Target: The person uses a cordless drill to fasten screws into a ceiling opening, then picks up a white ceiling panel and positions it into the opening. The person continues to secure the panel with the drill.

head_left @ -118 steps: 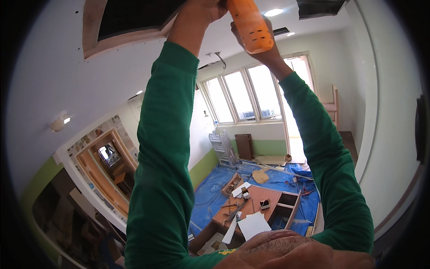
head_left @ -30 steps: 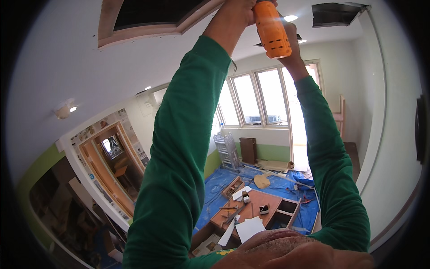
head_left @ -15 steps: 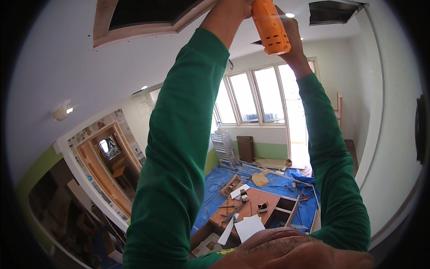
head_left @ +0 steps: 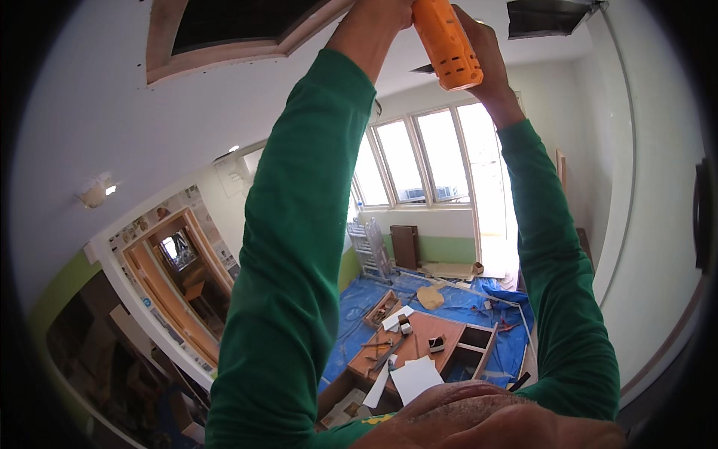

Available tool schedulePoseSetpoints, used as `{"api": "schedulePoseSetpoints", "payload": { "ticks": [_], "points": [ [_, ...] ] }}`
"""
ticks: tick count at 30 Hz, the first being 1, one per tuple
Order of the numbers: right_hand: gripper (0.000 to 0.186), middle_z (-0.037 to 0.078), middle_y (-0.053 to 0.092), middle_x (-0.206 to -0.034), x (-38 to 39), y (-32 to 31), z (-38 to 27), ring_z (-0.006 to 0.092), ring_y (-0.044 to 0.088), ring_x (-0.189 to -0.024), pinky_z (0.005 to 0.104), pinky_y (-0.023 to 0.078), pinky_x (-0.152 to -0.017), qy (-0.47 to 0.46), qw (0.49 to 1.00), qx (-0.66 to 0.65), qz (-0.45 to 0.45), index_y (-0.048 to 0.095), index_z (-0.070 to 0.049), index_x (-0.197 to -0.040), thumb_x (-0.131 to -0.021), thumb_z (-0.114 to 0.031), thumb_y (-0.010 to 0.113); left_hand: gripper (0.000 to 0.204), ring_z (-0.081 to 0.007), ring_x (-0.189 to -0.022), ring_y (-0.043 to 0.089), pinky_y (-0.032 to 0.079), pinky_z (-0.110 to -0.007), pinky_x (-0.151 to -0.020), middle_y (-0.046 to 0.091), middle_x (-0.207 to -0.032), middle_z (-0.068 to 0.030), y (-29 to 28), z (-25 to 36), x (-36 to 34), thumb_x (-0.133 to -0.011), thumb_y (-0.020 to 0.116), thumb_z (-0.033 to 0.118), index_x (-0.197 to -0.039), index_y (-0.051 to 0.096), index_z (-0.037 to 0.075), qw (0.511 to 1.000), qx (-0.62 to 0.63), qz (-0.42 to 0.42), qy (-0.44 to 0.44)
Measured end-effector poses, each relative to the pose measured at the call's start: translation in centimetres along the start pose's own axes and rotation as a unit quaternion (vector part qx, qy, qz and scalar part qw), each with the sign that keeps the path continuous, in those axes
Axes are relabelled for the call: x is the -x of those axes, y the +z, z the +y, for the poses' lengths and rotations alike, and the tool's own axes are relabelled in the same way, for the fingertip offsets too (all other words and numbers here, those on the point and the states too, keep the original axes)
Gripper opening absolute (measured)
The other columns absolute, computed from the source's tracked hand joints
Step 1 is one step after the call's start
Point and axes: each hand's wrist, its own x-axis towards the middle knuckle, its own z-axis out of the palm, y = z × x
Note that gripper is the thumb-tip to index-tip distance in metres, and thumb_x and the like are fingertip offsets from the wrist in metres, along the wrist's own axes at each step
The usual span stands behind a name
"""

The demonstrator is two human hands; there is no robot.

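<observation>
In the head view, an orange power tool [head_left: 447, 49] is raised close to the ceiling, right of a framed opening [head_left: 217, 63]. The right hand [head_left: 488, 56] is against its far side, fingers hidden; the left hand [head_left: 398, 10] is beside it, cut off by the top edge. I cannot tell how either grips. Below, white sheets [head_left: 417, 380] lie at a brown panel's [head_left: 443, 326] near edge. The shirt's yellow print [head_left: 378, 420] is unreadable.
</observation>
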Motion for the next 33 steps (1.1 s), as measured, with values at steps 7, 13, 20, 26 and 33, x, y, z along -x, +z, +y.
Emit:
{"api": "schedulePoseSetpoints", "payload": {
  "ticks": [7,13,20,26,33],
  "points": [
    [0.034,0.016,0.066,-0.086,2.5,-0.1,1.2,0.0369,0.068,-0.075,0.0400,0.054,-0.068,-0.121,0.992,0.012,0.042,0.056,-0.006,-0.106,-0.084,-0.019,0.079,0.030,-0.0262,-0.086,0.069,0.060,-0.037,-0.075,0.066,-0.099,-0.0169,-0.5,-2.8,1.0,-0.092,0.069,0.014,-0.109,0.062,-0.010,0.995,0.044,-0.082,0.020],
    [0.028,0.008,0.072,-0.092,10.5,-2.2,-0.3,0.0171,0.072,-0.075,0.0299,0.055,-0.070,0.045,0.998,-0.047,-0.018,0.061,-0.007,-0.116,-0.094,-0.017,0.074,0.039,-0.0277,-0.080,0.072,0.064,-0.041,-0.076,0.056,-0.100,-0.0114,-0.5,-6.7,8.5,-0.089,0.080,0.021,-0.112,0.058,-0.002,0.982,0.115,-0.150,0.016],
    [0.027,0.011,0.064,-0.085,12.3,-3.5,-1.4,0.0272,0.066,-0.072,0.0370,0.052,-0.067,0.038,0.998,-0.044,-0.032,0.057,-0.005,-0.105,-0.088,-0.016,0.074,0.046,-0.0299,-0.094,0.072,0.062,-0.041,-0.090,0.058,-0.108,-0.0133,-1.7,-8.6,10.3,-0.095,0.076,0.033,-0.117,0.057,-0.001,0.961,0.166,-0.220,0.009],
    [0.026,0.008,0.069,-0.090,13.5,-4.0,-1.0,0.0178,0.068,-0.076,0.0327,0.055,-0.070,0.049,0.993,-0.103,-0.011,0.061,-0.005,-0.112,-0.090,-0.013,0.072,0.052,-0.0320,-0.114,0.067,0.054,-0.044,-0.103,0.061,-0.122,-0.0187,-3.1,-8.5,8.8,-0.097,0.074,0.037,-0.128,0.055,-0.001,0.979,0.125,-0.139,0.080],
    [0.020,0.002,0.068,-0.084,20.3,-5.7,-1.5,0.0111,0.068,-0.069,0.0258,0.057,-0.064,0.136,0.973,-0.165,0.091,0.064,-0.004,-0.109,-0.092,-0.006,0.073,0.053,-0.0330,-0.136,0.052,0.037,-0.042,-0.120,0.056,-0.140,-0.0238,-6.4,-2.4,4.4,-0.100,0.064,0.020,-0.143,0.048,-0.008,0.957,-0.040,0.071,0.277]
  ]
}}
